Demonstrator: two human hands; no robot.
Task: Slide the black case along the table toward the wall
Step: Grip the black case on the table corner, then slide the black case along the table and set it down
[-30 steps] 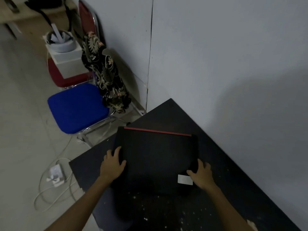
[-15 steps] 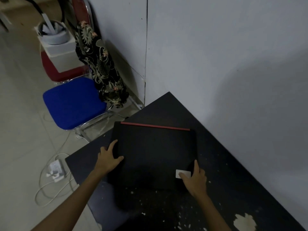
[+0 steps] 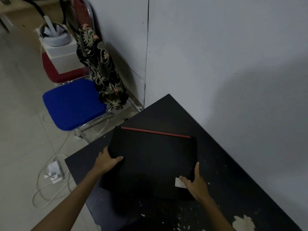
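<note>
The black case (image 3: 153,157) lies flat on the black table (image 3: 225,164), with a red strip along its far edge and a small white label near its right front corner. My left hand (image 3: 106,160) grips the case's left edge, thumb on top. At the right front corner my right hand (image 3: 194,181) holds the case, thumb on the label and a finger along the right side. The grey wall (image 3: 216,55) rises just beyond the table's far right edge.
A blue-seated chair (image 3: 73,104) stands on the floor left of the table, with patterned cloth (image 3: 103,70) draped on its back. Behind it a white box sits on a red chair (image 3: 56,55). White cables and a power adapter (image 3: 53,170) lie on the floor.
Both hands shifted from resting on top of the case to gripping its left edge and right front corner. The case sits in about the same place on the table.
</note>
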